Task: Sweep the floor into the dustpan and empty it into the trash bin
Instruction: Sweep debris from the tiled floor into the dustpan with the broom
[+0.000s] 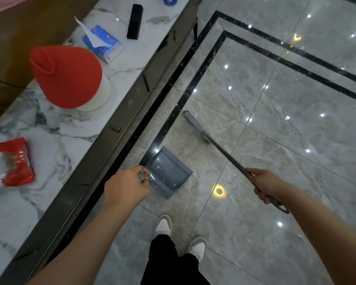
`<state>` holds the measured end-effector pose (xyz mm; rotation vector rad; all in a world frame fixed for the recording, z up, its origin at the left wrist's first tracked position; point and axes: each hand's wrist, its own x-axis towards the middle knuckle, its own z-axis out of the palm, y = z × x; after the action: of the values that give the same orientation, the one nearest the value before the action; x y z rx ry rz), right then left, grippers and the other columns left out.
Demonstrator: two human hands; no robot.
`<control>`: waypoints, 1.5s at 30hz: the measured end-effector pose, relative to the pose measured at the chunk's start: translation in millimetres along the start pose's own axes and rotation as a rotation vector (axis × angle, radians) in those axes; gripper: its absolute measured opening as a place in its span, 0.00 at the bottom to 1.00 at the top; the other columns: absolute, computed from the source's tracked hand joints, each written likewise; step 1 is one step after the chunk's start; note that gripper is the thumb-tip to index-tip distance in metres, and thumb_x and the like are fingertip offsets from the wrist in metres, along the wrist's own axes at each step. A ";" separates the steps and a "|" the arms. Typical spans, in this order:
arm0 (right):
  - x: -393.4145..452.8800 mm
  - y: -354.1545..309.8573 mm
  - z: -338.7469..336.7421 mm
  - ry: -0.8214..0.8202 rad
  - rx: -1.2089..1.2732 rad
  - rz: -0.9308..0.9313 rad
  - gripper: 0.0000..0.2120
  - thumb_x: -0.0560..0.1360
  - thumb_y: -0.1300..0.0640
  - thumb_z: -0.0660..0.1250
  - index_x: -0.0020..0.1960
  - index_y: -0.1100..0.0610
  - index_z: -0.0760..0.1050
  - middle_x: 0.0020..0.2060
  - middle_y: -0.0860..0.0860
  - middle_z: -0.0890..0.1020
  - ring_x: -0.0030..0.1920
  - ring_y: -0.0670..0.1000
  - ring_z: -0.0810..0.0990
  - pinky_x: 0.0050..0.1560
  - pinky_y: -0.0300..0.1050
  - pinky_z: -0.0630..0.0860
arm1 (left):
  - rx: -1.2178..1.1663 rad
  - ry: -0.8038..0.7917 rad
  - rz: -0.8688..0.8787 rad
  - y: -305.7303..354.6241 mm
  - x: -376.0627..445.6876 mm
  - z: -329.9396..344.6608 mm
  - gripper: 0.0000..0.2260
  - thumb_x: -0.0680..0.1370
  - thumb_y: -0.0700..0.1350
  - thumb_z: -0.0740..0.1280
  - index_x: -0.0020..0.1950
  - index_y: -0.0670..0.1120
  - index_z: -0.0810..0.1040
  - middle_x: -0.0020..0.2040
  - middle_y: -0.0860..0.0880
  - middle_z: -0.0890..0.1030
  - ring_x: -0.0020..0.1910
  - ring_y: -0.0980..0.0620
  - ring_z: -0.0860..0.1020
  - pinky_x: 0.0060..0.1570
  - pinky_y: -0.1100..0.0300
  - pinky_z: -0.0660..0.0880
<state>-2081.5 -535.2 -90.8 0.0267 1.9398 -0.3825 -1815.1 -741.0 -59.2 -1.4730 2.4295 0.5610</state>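
Observation:
A grey-blue dustpan rests on the glossy marble floor, with small white and dark bits inside its tray. My left hand grips the top of the dustpan's upright handle, just left of the tray. My right hand grips the long grey broom handle near its upper end. The broom head lies on the floor beyond the dustpan, up and to the right of it, a short gap away. No trash bin is in view.
A marble-topped cabinet runs along the left, bearing a red cone-shaped cover, a blue tissue pack, a black remote and a torn red packet. My white shoes stand below the dustpan. Black inlay strips cross the floor.

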 end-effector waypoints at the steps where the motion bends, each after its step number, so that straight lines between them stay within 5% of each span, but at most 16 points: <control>1: 3.4 -0.5 8.5 -0.010 -0.021 0.002 0.22 0.82 0.60 0.50 0.74 0.48 0.62 0.28 0.54 0.68 0.23 0.49 0.63 0.19 0.36 0.61 | -0.005 0.004 -0.003 0.0 0.3 0.3 0.05 0.76 0.50 0.63 0.46 0.52 0.78 0.30 0.55 0.67 0.33 0.51 0.68 0.27 0.62 0.59; 5: 2.0 2.3 39.5 -0.200 -0.046 0.111 0.22 0.81 0.61 0.49 0.72 0.48 0.64 0.27 0.52 0.65 0.20 0.46 0.60 0.20 0.33 0.58 | -0.019 0.007 -0.003 -2.7 0.7 0.3 0.05 0.76 0.49 0.64 0.49 0.53 0.79 0.35 0.53 0.73 0.36 0.51 0.69 0.34 0.61 0.63; 10: -17.3 -1.3 1.0 -0.397 0.082 0.198 0.17 0.83 0.56 0.52 0.70 0.46 0.66 0.22 0.50 0.63 0.17 0.43 0.57 0.16 0.30 0.57 | -0.012 0.010 -0.004 0.9 2.9 -0.6 0.06 0.76 0.50 0.64 0.48 0.52 0.79 0.40 0.49 0.80 0.35 0.50 0.69 0.32 0.61 0.63; 19: -6.4 -21.6 11.6 -0.095 -0.101 0.002 0.21 0.82 0.58 0.49 0.73 0.45 0.63 0.28 0.53 0.65 0.20 0.47 0.60 0.18 0.33 0.59 | -0.016 0.031 0.016 -2.7 2.0 1.2 0.08 0.77 0.51 0.63 0.47 0.50 0.80 0.36 0.51 0.77 0.33 0.51 0.70 0.26 0.64 0.59; 24: -4.4 -5.6 41.5 -0.310 -0.057 0.163 0.20 0.82 0.56 0.50 0.74 0.54 0.62 0.25 0.51 0.63 0.19 0.45 0.58 0.20 0.33 0.57 | -0.011 0.037 0.020 -2.5 1.1 -0.5 0.07 0.77 0.50 0.64 0.50 0.52 0.79 0.36 0.50 0.76 0.34 0.51 0.69 0.26 0.63 0.57; 28: -16.1 2.2 12.7 -0.414 0.107 0.215 0.18 0.83 0.56 0.51 0.71 0.47 0.65 0.22 0.49 0.63 0.17 0.43 0.57 0.16 0.30 0.56 | -0.001 0.010 0.014 -1.4 1.5 -1.0 0.06 0.77 0.50 0.64 0.50 0.54 0.79 0.36 0.52 0.73 0.35 0.51 0.69 0.28 0.61 0.60; 36: -7.9 8.0 -0.6 -0.098 0.020 0.087 0.21 0.82 0.58 0.50 0.73 0.45 0.63 0.26 0.52 0.64 0.17 0.45 0.59 0.18 0.33 0.58 | -0.017 0.014 0.022 -1.6 -0.1 -1.5 0.06 0.76 0.49 0.64 0.48 0.51 0.79 0.35 0.52 0.73 0.35 0.51 0.70 0.32 0.61 0.63; 45: -18.7 23.0 16.1 -0.428 0.172 0.232 0.17 0.83 0.56 0.50 0.69 0.45 0.66 0.24 0.49 0.61 0.17 0.43 0.57 0.15 0.31 0.56 | -0.025 0.024 0.022 -1.0 0.3 -1.4 0.06 0.76 0.50 0.64 0.48 0.51 0.79 0.37 0.51 0.74 0.35 0.51 0.69 0.35 0.60 0.64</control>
<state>-2055.1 -514.9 -85.2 0.2588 1.4596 -0.3649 -1814.4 -742.3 -58.2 -1.4724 2.4689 0.5836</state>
